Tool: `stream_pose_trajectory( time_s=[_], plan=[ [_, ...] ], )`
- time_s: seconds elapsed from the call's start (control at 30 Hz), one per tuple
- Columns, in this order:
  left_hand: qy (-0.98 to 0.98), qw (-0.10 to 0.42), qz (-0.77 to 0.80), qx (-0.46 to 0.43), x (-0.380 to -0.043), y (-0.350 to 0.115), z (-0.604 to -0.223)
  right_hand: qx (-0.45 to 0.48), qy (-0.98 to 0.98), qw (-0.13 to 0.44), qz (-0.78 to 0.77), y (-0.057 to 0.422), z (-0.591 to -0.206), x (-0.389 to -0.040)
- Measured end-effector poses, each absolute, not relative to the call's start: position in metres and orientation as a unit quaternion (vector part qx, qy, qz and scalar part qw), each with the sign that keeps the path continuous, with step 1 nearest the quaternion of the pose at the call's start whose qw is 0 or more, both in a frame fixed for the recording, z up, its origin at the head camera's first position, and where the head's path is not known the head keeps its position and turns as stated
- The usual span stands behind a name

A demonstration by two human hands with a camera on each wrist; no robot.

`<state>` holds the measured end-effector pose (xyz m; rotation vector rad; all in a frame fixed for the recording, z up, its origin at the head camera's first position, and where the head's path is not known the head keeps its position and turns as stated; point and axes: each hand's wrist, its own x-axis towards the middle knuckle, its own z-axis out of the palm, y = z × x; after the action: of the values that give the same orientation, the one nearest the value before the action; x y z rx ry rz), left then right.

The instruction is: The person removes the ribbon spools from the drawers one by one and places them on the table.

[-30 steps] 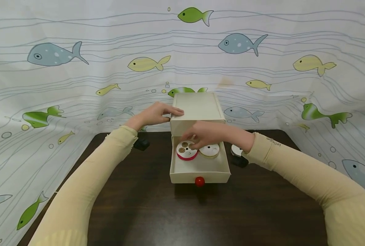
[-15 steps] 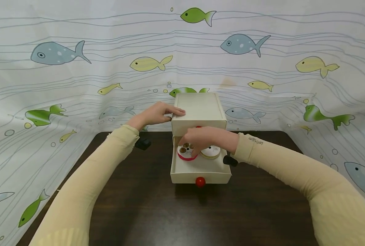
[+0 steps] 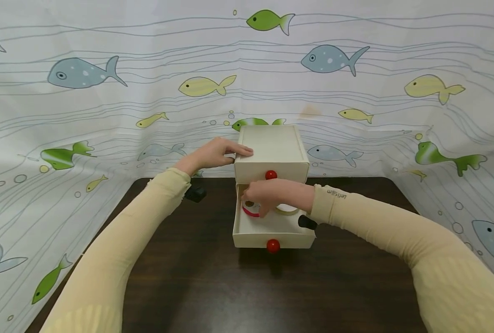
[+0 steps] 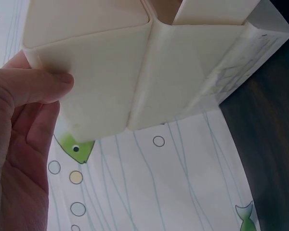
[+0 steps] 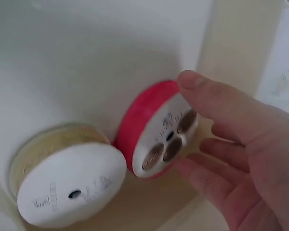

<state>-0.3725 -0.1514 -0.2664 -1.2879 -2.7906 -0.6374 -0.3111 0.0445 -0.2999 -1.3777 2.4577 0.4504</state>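
My left hand [image 3: 215, 153] grips the upper left edge of a cream drawer box [image 3: 273, 141], with the thumb [image 4: 43, 86] flat on its side wall. The lower drawer [image 3: 273, 240], with a red knob [image 3: 273, 245], is pulled out. Inside lie a spool of red ribbon [image 5: 144, 113] and a spool of gold ribbon [image 5: 72, 180], side by side. My right hand [image 3: 267, 194] reaches into the drawer and holds the red ribbon spool by its rim, thumb on one edge and fingers on the opposite one. In the head view this hand covers much of both spools.
The upper drawer with its red knob [image 3: 271, 175] is closed. The box stands near the back of a dark wooden table [image 3: 267, 291]. A white sheet with printed fish [image 3: 201, 86] hangs behind and along both sides.
My right hand has moved down and slightly left over the red ribbon spool and now spans it. The left hand stays on the box. The head view has shifted a little.
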Motion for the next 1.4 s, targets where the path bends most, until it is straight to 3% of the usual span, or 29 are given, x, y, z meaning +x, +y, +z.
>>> stream_pose_trajectory(
  time_s=[0.3, 0.87, 1.4],
  plan=[
    [-0.887, 0.005, -0.200, -0.416, -0.372, -0.150, -0.266, -0.464, 0.854, 0.118, 0.204, 0.042, -0.320, -0.314],
    [-0.887, 0.000, -0.199, -0.416, -0.370, -0.146, -0.270, -0.482, 0.837, 0.160, 0.205, 0.050, -0.325, -0.313],
    [-0.886, 0.005, -0.198, -0.420, -0.372, -0.151, -0.267, -0.510, 0.834, 0.179, 0.114, 0.065, -0.297, -0.301]
  ],
)
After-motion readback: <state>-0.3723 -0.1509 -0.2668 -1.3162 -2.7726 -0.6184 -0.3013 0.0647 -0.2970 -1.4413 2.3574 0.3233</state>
